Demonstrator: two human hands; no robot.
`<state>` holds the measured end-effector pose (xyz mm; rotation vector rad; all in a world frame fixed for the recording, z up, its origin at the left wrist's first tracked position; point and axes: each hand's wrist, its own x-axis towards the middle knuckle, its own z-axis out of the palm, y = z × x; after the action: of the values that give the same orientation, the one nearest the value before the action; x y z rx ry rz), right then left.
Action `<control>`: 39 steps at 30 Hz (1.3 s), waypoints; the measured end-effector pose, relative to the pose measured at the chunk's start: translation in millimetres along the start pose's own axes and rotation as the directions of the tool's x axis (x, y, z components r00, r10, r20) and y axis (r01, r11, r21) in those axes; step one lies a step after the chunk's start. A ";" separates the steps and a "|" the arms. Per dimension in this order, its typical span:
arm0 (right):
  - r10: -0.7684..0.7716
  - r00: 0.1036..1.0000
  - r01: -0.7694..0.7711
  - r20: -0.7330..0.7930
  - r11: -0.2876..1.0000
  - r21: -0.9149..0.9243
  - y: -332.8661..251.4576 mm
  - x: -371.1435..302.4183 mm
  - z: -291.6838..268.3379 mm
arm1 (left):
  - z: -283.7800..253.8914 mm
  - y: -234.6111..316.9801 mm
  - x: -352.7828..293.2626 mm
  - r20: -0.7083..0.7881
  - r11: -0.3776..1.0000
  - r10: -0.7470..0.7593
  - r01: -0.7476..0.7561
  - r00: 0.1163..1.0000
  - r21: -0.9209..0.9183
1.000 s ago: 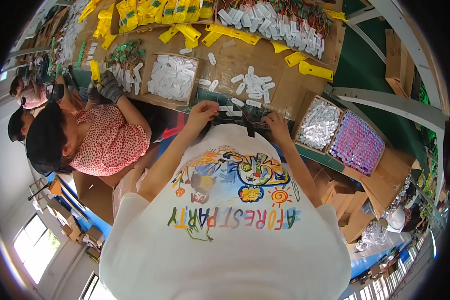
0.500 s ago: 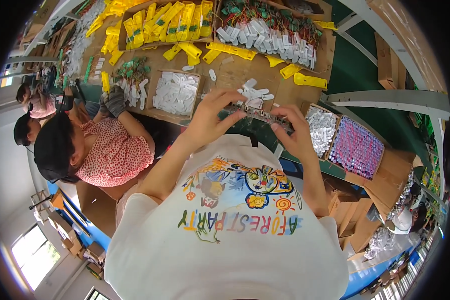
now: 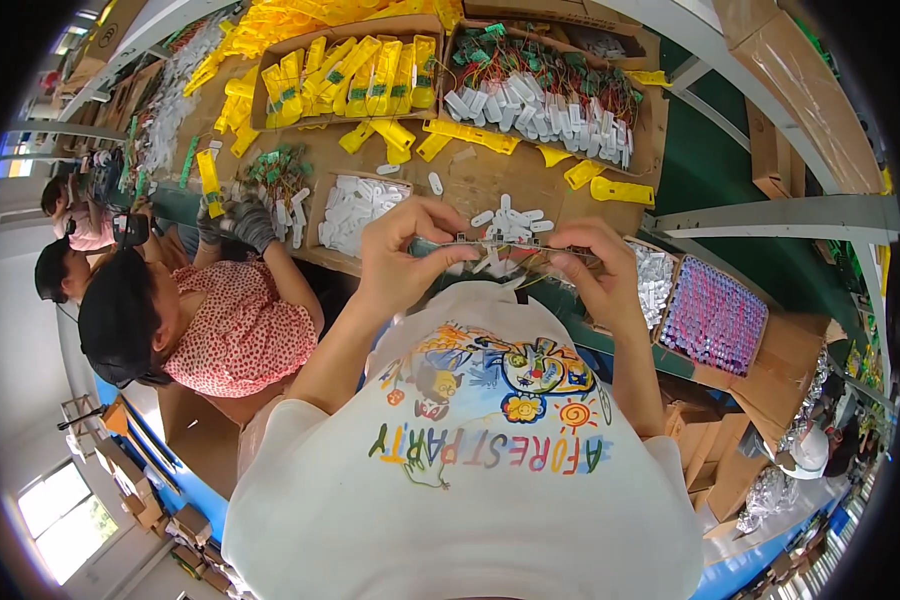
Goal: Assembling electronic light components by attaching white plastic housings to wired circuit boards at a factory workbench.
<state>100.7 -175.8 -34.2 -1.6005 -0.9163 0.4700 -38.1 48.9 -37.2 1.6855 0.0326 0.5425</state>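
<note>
A narrow strip of circuit boards (image 3: 500, 242) is stretched level between my two hands, seen nearly edge-on, with small parts and thin wires on it. My left hand (image 3: 395, 255) pinches its left end between thumb and fingers. The right end is gripped the same way by my right hand (image 3: 605, 262). Just beyond the strip lies a loose pile of small white plastic pieces (image 3: 513, 215) on the cardboard-covered table. Part of that pile is hidden behind the strip and wires.
A box of yellow casings (image 3: 300, 118) and a box of wired white modules (image 3: 610, 140) stand at the back. On the left is a tray of white pieces (image 3: 342, 228); on the right, a box of purple cylinders (image 3: 715, 312). A co-worker's gloved hand (image 3: 252, 222) is at left, near a yellow casing.
The strip has been tilted from a slant to level and edge-on, its wires now hanging toward me. Both hands sit slightly lower in the view, which has itself shifted a little.
</note>
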 end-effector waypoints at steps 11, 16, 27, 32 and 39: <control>0.050 0.998 -0.055 -0.036 0.988 -0.143 -2.4 9.1 1.4 | -14.5 6.5 16.0 0.449 0.918 0.006 -0.183 0.894 0.352; -0.077 0.996 0.068 -0.041 0.979 -0.192 -5.9 8.7 5.1 | 13.7 15.8 22.5 0.343 0.866 -0.006 -0.166 0.939 0.471; 0.000 0.995 -0.001 -0.103 1.000 -0.007 12.1 -3.9 -15.9 | 20.0 7.0 20.5 0.362 0.948 -0.004 -0.111 0.932 0.297; -0.033 0.995 0.029 -0.096 0.999 -0.040 11.2 -2.3 -15.4 | 21.7 7.4 22.0 0.409 0.981 -0.063 -0.018 0.910 0.192; -0.006 0.996 0.007 -0.087 1.000 0.014 11.9 -2.8 -12.9 | 21.1 -1.0 17.0 0.364 0.991 -0.130 0.125 0.922 0.037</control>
<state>112.0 -186.4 -42.9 -1.5925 -0.8505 0.3984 -14.9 35.0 -34.4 1.7601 -0.1245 0.1238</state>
